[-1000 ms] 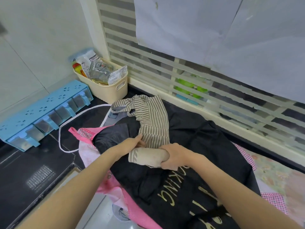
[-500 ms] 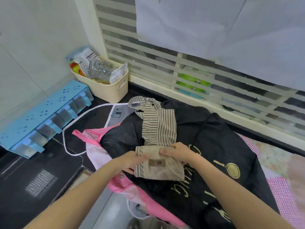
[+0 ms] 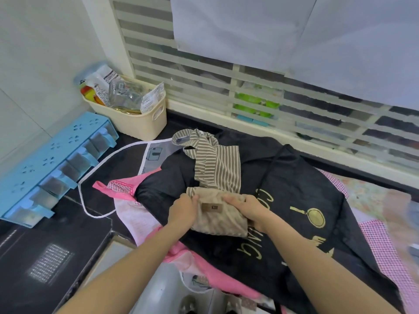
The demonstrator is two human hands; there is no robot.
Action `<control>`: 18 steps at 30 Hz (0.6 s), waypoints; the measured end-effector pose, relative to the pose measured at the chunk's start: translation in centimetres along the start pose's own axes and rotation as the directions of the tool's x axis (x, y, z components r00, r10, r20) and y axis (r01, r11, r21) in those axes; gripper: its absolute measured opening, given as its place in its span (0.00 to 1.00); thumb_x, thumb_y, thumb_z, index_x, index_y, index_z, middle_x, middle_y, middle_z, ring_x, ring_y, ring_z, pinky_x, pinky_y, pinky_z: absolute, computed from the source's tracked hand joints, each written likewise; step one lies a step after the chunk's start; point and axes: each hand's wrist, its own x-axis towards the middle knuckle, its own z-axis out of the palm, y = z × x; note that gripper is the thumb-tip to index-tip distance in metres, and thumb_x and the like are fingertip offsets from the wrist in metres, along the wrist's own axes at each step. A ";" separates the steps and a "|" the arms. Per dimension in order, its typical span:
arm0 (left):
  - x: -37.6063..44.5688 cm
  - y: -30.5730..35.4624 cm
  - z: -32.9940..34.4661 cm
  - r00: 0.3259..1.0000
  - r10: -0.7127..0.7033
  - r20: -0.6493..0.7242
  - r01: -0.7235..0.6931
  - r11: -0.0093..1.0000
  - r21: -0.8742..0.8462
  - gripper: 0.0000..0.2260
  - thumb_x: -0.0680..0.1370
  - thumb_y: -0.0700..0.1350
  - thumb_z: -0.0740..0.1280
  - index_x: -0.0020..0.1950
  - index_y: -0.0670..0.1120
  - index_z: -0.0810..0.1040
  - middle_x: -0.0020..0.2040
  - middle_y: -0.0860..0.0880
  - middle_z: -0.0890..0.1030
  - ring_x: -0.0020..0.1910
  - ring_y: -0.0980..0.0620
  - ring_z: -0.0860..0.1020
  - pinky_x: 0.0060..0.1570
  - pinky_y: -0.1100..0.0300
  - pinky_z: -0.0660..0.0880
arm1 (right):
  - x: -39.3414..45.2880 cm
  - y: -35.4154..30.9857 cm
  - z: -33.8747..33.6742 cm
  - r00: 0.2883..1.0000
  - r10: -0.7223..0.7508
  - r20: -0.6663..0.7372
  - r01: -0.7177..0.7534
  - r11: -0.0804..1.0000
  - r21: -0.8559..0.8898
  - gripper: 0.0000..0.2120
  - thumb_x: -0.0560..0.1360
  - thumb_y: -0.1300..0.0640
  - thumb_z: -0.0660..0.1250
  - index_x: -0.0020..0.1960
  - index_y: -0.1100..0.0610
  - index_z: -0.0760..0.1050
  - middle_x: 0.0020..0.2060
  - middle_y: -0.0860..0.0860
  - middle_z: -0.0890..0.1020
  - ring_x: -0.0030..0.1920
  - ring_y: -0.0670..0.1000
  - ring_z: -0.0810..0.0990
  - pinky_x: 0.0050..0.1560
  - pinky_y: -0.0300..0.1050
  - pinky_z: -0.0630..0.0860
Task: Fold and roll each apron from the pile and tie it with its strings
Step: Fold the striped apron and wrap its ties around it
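A cream basket (image 3: pixel 140 123) stuffed with packets stands in the corner beside a blue drawer organiser (image 3: pixel 52 164) on the black table (image 3: pixel 45 252).

Two bare forearms, no sleeves, left hand (image 3: pixel 182 211) and right hand (image 3: pixel 250 208) without rings or gloves

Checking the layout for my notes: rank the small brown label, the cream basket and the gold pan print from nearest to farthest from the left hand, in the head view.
1. Small brown label, just right of the left hand.
2. Gold pan print, far right.
3. Cream basket, up at the back.
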 end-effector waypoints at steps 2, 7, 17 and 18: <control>-0.1 -0.2 0.0 0.999 -0.016 0.029 0.013 0.994 0.109 0.22 0.83 0.54 0.51 0.63 0.37 0.69 0.62 0.38 0.74 0.62 0.39 0.72 0.56 0.53 0.69 | 0.3 0.3 0.2 0.997 -0.044 -0.058 0.038 0.993 -0.108 0.28 0.67 0.39 0.72 0.55 0.60 0.78 0.50 0.55 0.83 0.50 0.54 0.82 0.54 0.53 0.79; 0.4 -0.1 -3.0 0.912 0.355 -0.203 -0.215 0.837 0.503 0.21 0.76 0.56 0.65 0.60 0.41 0.69 0.51 0.43 0.79 0.49 0.43 0.79 0.49 0.51 0.71 | -1.0 -0.8 -0.6 0.957 -0.263 -0.120 0.150 0.806 -0.573 0.27 0.70 0.38 0.68 0.57 0.58 0.70 0.52 0.52 0.75 0.53 0.52 0.75 0.48 0.46 0.75; 2.6 -0.8 -1.2 0.497 0.828 0.260 -0.821 0.352 0.449 0.18 0.77 0.51 0.55 0.60 0.48 0.78 0.54 0.51 0.82 0.48 0.52 0.82 0.43 0.60 0.79 | -3.3 -1.9 0.5 0.550 -0.733 0.400 0.578 -0.011 -0.816 0.11 0.78 0.58 0.56 0.50 0.60 0.76 0.50 0.53 0.76 0.50 0.51 0.75 0.49 0.40 0.71; 2.5 -0.8 -1.3 0.528 0.802 0.280 -0.809 0.374 0.454 0.19 0.77 0.51 0.54 0.61 0.48 0.78 0.54 0.51 0.82 0.48 0.52 0.82 0.44 0.60 0.79 | -2.8 -2.2 0.4 0.622 -0.723 0.301 0.546 0.125 -0.828 0.11 0.79 0.59 0.56 0.54 0.61 0.75 0.53 0.53 0.75 0.53 0.52 0.74 0.52 0.40 0.70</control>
